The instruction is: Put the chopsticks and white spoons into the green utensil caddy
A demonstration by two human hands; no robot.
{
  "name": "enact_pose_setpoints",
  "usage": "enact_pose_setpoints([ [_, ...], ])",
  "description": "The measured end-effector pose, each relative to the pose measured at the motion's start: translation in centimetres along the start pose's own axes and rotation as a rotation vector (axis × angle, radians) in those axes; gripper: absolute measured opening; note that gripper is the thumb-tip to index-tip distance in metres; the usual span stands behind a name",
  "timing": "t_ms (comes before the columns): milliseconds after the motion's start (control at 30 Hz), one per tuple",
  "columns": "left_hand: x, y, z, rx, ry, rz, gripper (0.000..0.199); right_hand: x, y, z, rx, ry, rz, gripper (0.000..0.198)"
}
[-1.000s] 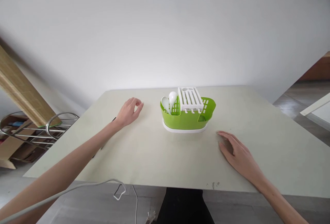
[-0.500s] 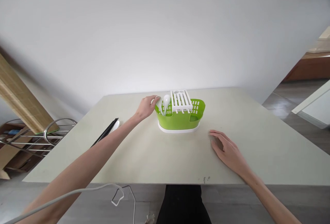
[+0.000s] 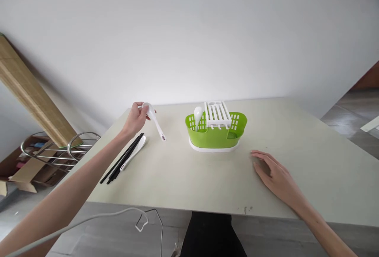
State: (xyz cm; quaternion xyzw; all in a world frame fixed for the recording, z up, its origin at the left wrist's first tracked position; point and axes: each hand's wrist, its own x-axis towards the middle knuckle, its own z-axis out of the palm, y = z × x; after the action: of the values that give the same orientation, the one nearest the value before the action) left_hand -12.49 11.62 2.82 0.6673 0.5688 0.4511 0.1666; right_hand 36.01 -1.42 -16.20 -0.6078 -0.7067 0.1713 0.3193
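My left hand pinches a white spoon by its bowl, the handle slanting down to the right above the table. Below that hand, several black chopsticks lie on the table with another white spoon beside them. A green basket with a white base stands near the table's middle. One white spoon is upright in its left part, bowl up, and a white slotted rack sits across its top. My right hand rests on the table to the right of the basket, fingers apart and holding nothing.
The pale table meets a white wall at the back. At the left are a metal rack, a cardboard box and a long leaning tan panel. A white cable hangs across the lower left.
My left hand has moved left, away from the basket, taking one spoon out with it. The other spoon stays in the basket. My right hand still rests on the table.
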Motion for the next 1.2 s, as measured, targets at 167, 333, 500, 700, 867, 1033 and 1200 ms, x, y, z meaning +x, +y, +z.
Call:
enact_pose_setpoints([
  [167,-2.7,-4.3,-1.4,0.304,-0.259,-0.047,0.050,0.0,0.0,-0.1,-0.001,-0.002,0.007,0.034],
  [333,-4.8,-6.1,-1.9,0.473,-0.416,-0.071,0.052,-0.1,0.1,-0.2,-0.010,-0.005,0.018,0.034],
  [500,-5.6,-6.6,-1.9,0.513,-0.565,-0.059,0.051,-0.2,0.0,-0.2,-0.002,0.005,0.020,0.035],
  [700,-5.7,-6.8,-1.3,0.615,-0.629,-0.031,0.048,-0.2,-0.2,-0.1,-0.004,0.012,0.009,0.034],
  [867,-6.0,-8.3,-1.0,0.671,-0.634,0.042,0.048,-0.2,0.2,0.0,-0.021,0.010,0.009,0.034],
  [1033,-6.3,-8.8,-1.0,0.795,-0.626,0.122,0.051,-0.1,0.3,0.0,-0.013,0.010,-0.001,0.034],
  [1200,-6.5,-6.6,-1.0,0.869,-0.419,0.171,0.044,-0.1,0.2,-0.1,-0.014,0.017,0.001,0.034],
])
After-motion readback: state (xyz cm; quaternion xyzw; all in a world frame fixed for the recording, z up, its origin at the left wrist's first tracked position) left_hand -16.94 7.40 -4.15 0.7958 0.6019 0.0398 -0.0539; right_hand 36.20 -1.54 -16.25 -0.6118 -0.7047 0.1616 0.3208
